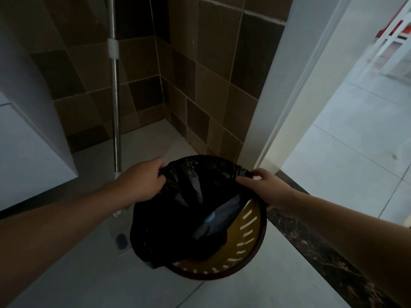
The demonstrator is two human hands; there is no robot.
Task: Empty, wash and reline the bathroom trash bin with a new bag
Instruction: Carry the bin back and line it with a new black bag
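Observation:
A round brown trash bin (251, 247) with slotted walls stands on the pale floor below me. A black plastic bag (189, 210) covers most of its mouth and sags inside, leaving the right and near inner wall bare. My left hand (142, 181) grips the bag's edge at the far left of the rim. On the far right of the rim, my right hand (260, 185) pinches the bag's bunched edge. Something pale shows in a fold of the bag.
A metal mop pole (115, 103) stands upright just left of the bin, with its flat head on the floor. A white cabinet (29, 138) is at left. Brown tiled walls form the corner behind. A dark threshold (315, 241) and an open doorway lie to the right.

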